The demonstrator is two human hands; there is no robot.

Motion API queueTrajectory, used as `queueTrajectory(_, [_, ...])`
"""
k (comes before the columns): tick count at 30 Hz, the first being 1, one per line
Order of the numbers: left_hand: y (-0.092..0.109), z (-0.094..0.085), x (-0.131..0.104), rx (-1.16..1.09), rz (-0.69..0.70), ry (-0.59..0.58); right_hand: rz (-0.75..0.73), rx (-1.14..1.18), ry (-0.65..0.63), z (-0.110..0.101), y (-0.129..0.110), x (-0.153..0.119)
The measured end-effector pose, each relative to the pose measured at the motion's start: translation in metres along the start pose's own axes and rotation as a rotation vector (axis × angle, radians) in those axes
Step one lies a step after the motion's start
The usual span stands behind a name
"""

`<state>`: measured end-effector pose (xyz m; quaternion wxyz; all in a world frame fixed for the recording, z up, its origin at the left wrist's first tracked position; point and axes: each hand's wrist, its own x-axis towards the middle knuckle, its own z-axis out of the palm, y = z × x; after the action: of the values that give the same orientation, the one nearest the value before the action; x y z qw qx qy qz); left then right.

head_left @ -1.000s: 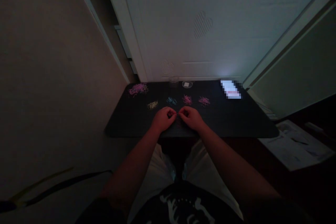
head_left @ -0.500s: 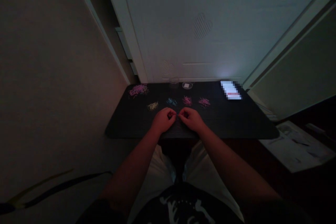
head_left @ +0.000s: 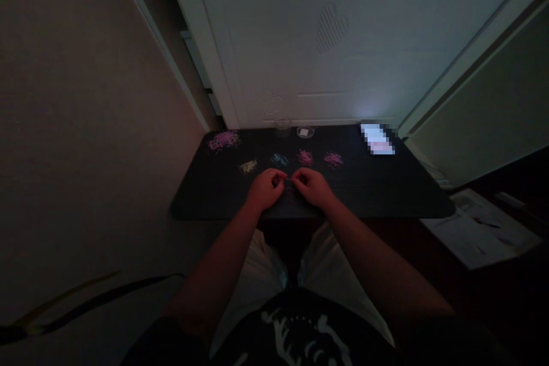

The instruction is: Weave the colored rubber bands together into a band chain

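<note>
My left hand point(head_left: 266, 187) and my right hand point(head_left: 312, 186) are close together over the dark table, fingertips pinched. A short, thin pale strand point(head_left: 289, 179) spans the small gap between them, and both hands grip it; its exact kind is too small to make out. Just beyond the fingers lie small heaps of thin coloured strands: a yellowish heap point(head_left: 248, 167), a blue heap point(head_left: 279, 159), a pink heap point(head_left: 305, 156) and a pinkish-purple heap point(head_left: 333, 159).
A larger mixed heap point(head_left: 224, 140) of strands is at the table's back left. By the white panel stand a clear round container point(head_left: 283, 128) and a clear lid point(head_left: 305, 132) with a white label. A lit phone point(head_left: 377, 139) lies back right on the black table point(head_left: 386, 194).
The whole view has shifted slightly, so the table sits a little higher in the picture. Both hands keep their pinch, and the strand between them shows paler now.
</note>
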<state>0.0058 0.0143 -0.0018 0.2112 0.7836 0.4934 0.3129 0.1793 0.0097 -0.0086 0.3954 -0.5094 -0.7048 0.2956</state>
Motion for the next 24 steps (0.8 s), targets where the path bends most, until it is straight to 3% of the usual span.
queueTrajectory(24, [0.0018,-0.0009,0.0003,0.013,0.012,-0.025,-0.038,-0.052,-0.016,-0.0008,0.0017,0.0013])
